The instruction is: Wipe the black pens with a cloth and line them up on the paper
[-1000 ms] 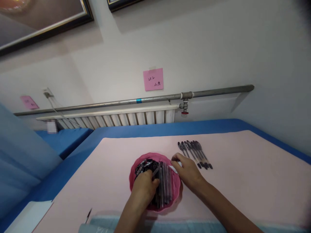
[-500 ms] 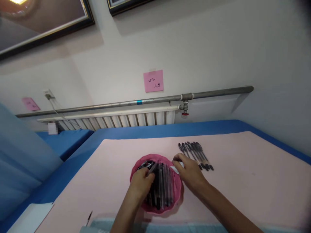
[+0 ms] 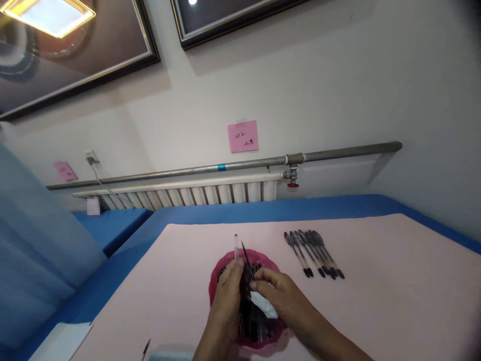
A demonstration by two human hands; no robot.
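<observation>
Head view, everything placed against the pink bowl [image 3: 217, 265]. Bowl sits on the pink sheet [image 3: 150, 281], dark and clear pen parts [image 3: 259, 321] inside, partly covered by the hands. Left hand [image 3: 228, 288] over bowl's left side, fingers closed on a clear tube [image 3: 236, 246], its tip sticking up past bowl's far rim. Right hand [image 3: 272, 288] over bowl's right side, thumb and forefinger pinching a thin dark stick [image 3: 246, 258], slanted, point up above the bowl. White wad [image 3: 264, 305] under right hand, over the bowl; can't tell whether the other right fingers grip it. Tube and stick near each other, apart at the tips. Row of dark-capped pens [image 3: 314, 254] right of bowl and a bit farther back, side by side. Single pen [image 3: 146, 349] near side, left of bowl. White paper [image 3: 60, 342] well left of bowl. Radiator [image 3: 195, 193] behind bowl, at the wall.
</observation>
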